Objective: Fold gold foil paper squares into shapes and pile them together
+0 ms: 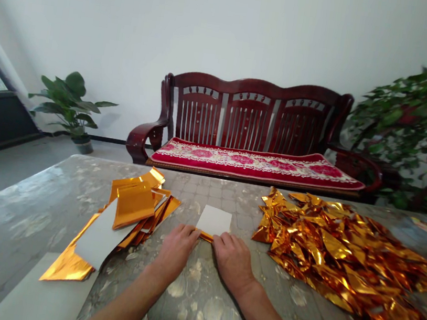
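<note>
A small sheet of gold foil paper (214,220) lies white side up on the marbled table (194,300), its near edge folded over to show a gold strip. My left hand (177,247) presses the left end of that fold with fingers curled down. My right hand (232,258) presses the right end the same way. Left of my hands sits a loose stack of flat gold sheets (133,207). To the right spreads a big heap of folded gold foil pieces (346,258).
A dark red wooden bench (251,117) with a flowered cushion stands behind the table. A potted plant (71,103) is on the floor at the back left, and a leafy bush (421,120) at the right. White-backed sheets (39,294) reach the table's near left edge.
</note>
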`<state>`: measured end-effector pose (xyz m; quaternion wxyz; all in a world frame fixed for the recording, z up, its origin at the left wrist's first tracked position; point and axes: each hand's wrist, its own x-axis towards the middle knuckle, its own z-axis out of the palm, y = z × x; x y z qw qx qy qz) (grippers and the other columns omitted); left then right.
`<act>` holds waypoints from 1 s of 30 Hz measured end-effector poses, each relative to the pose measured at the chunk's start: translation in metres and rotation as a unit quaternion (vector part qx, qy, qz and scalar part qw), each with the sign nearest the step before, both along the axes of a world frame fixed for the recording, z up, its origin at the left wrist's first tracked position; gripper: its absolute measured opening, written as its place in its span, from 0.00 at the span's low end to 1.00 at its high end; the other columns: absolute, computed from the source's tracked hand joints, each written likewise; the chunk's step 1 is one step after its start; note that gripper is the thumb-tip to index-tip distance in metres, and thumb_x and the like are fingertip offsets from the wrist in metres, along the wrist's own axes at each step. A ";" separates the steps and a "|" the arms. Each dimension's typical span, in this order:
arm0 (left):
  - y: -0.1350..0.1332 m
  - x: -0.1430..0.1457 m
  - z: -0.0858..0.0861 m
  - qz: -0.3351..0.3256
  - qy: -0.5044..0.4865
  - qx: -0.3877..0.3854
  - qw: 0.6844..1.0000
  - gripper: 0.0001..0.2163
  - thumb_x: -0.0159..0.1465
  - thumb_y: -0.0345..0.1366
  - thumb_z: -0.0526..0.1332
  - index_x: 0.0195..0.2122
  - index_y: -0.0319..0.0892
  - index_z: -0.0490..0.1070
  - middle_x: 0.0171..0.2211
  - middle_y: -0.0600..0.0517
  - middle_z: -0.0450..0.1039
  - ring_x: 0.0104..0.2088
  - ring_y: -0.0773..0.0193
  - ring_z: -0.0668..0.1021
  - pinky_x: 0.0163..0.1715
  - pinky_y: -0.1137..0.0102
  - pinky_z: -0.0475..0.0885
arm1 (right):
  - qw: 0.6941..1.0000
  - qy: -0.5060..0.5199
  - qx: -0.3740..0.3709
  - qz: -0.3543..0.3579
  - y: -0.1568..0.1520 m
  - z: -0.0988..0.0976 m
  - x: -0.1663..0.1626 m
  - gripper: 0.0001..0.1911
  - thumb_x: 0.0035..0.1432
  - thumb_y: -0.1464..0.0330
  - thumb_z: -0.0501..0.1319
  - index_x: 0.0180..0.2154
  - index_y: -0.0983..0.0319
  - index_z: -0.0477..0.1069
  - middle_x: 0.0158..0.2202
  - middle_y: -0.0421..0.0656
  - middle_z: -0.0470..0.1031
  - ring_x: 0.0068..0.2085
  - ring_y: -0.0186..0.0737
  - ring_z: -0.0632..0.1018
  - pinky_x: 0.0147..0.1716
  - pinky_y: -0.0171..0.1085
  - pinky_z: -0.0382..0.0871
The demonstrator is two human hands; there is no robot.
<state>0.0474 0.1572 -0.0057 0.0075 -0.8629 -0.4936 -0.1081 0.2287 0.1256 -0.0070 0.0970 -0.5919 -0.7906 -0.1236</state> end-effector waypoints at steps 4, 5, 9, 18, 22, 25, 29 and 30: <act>0.003 0.001 -0.001 -0.003 -0.009 0.002 1.000 0.12 0.68 0.33 0.57 0.51 0.47 0.73 0.47 0.50 0.75 0.47 0.57 0.74 0.48 0.65 0.69 | 1.000 0.007 0.021 -0.011 0.002 -0.002 0.000 0.06 0.63 0.74 0.59 0.37 0.60 0.74 0.34 0.45 0.76 0.36 0.43 0.74 0.35 0.40 0.58; 0.005 0.001 -0.002 -0.005 -0.012 0.006 1.000 0.11 0.68 0.33 0.57 0.50 0.47 0.73 0.46 0.50 0.75 0.47 0.57 0.74 0.47 0.65 0.69 | 0.999 0.010 0.030 -0.011 0.002 -0.003 0.000 0.06 0.63 0.74 0.59 0.35 0.60 0.73 0.33 0.44 0.76 0.35 0.42 0.74 0.35 0.39 0.57; 0.008 0.001 -0.003 -0.001 -0.030 0.049 0.998 0.07 0.68 0.34 0.58 0.39 0.46 0.76 0.39 0.49 0.76 0.42 0.56 0.75 0.42 0.64 0.68 | 0.996 0.049 0.079 0.003 0.002 -0.007 0.000 0.08 0.63 0.73 0.60 0.30 0.60 0.72 0.28 0.42 0.74 0.31 0.40 0.73 0.32 0.39 0.55; -0.001 0.003 0.012 -0.018 -0.378 -0.069 0.923 0.11 0.66 0.39 0.57 0.32 0.41 0.75 0.27 0.53 0.73 0.29 0.65 0.73 0.32 0.72 0.64 | 0.921 0.379 -0.045 0.082 0.003 0.016 0.013 0.14 0.68 0.63 0.52 0.36 0.61 0.74 0.32 0.42 0.76 0.35 0.38 0.75 0.36 0.34 0.63; 0.003 0.010 0.013 0.033 -0.499 -0.261 0.826 0.15 0.61 0.46 0.59 0.30 0.39 0.73 0.20 0.57 0.67 0.21 0.69 0.67 0.23 0.75 0.59 | 0.826 0.523 -0.204 0.050 0.014 0.018 0.020 0.15 0.63 0.61 0.54 0.32 0.63 0.73 0.26 0.39 0.74 0.28 0.36 0.73 0.28 0.32 0.62; 0.007 0.010 0.007 0.053 -0.452 -0.286 0.843 0.14 0.60 0.46 0.58 0.29 0.38 0.73 0.20 0.56 0.68 0.22 0.68 0.68 0.24 0.74 0.58 | 0.849 0.482 -0.212 0.030 0.018 0.014 0.026 0.14 0.60 0.61 0.57 0.30 0.62 0.75 0.27 0.39 0.75 0.30 0.36 0.73 0.29 0.32 0.61; 0.007 0.005 0.001 0.060 -0.289 -0.212 0.932 0.08 0.60 0.37 0.60 0.28 0.40 0.75 0.26 0.54 0.73 0.29 0.65 0.73 0.30 0.72 0.60 | 0.913 0.361 -0.187 0.017 0.016 0.008 0.029 0.10 0.60 0.64 0.58 0.31 0.60 0.76 0.30 0.39 0.77 0.33 0.37 0.75 0.32 0.33 0.60; 0.006 0.005 0.000 0.053 -0.258 -0.187 0.946 0.06 0.60 0.35 0.60 0.28 0.41 0.75 0.27 0.54 0.74 0.32 0.64 0.73 0.32 0.72 0.60 | 0.924 0.338 -0.180 0.020 0.015 0.007 0.029 0.10 0.60 0.65 0.58 0.32 0.60 0.76 0.32 0.40 0.78 0.34 0.37 0.75 0.33 0.33 0.59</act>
